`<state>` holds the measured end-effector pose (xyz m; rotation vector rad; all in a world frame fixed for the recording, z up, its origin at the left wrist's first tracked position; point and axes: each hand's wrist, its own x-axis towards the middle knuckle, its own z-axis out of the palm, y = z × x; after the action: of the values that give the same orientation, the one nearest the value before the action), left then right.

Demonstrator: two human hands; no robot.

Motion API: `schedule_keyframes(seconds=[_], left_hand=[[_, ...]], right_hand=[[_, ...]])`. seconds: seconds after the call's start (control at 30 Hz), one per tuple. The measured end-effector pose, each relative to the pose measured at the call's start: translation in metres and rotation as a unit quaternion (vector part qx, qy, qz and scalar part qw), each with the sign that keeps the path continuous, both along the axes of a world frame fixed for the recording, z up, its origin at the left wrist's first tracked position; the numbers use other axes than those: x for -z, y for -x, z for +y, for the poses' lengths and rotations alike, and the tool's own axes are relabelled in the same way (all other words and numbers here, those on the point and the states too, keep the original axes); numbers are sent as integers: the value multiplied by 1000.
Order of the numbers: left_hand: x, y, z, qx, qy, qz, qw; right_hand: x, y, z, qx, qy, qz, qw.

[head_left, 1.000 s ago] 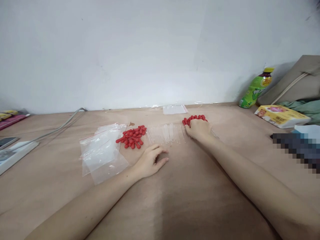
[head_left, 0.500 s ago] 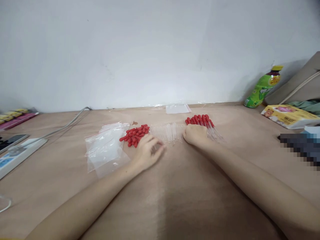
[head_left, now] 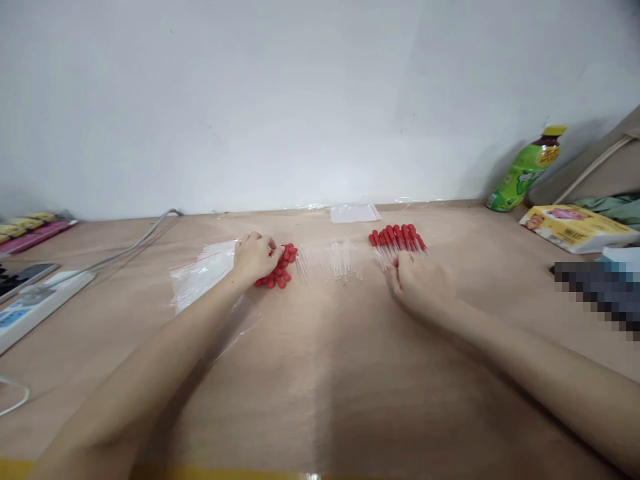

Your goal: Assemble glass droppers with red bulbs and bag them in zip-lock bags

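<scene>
My left hand [head_left: 255, 257] reaches over a pile of red rubber bulbs [head_left: 280, 270], its fingers bent down and closed at the pile's upper left edge, seemingly on a bulb. Part of the pile is hidden beneath it. At the right, my right hand [head_left: 420, 280] has its fingers curled together at the glass end of a dropper in a row of red-bulbed glass droppers [head_left: 400, 235]; the fingertips partly cover the tubes. Between the hands lie thin clear glass tubes [head_left: 343, 259], spread side by side on the table.
Clear zip bags [head_left: 205, 273] lie left of the bulbs, and a white bag [head_left: 355, 213] lies by the wall. A power strip [head_left: 45, 307] with a grey cable is at left. A green bottle [head_left: 523, 173] and a yellow tissue pack [head_left: 575, 230] stand at right.
My left hand has moved left and away from me, onto the bulb pile. My right hand has shifted right and nearer to me, down to the droppers' glass ends.
</scene>
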<state>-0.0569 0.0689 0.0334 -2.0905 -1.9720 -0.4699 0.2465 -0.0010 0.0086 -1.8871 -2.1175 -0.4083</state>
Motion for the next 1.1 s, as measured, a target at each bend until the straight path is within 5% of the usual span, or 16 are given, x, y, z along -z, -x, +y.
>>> schedule_keyframes(seconds=[0.43, 0.6, 0.7, 0.83, 1.0, 1.1], left_hand=[[-2, -2, 4, 25, -22, 74, 997], [-11, 1, -11, 83, -91, -79, 989], [-8, -4, -29, 158, -49, -270, 949], [6, -23, -53, 244, 124, -474, 837], [21, -51, -68, 215, 229, -536, 784], [29, -60, -71, 201, 241, -597, 738]], right_hand=[[18, -9, 2, -7, -61, 14, 998], [22, -12, 2, -55, -106, 5, 993], [28, -11, 3, -91, -99, 35, 990], [36, -8, 5, -170, -75, 118, 975], [36, -1, 0, -300, -70, 204, 929], [25, 8, -8, -319, -44, 232, 918]])
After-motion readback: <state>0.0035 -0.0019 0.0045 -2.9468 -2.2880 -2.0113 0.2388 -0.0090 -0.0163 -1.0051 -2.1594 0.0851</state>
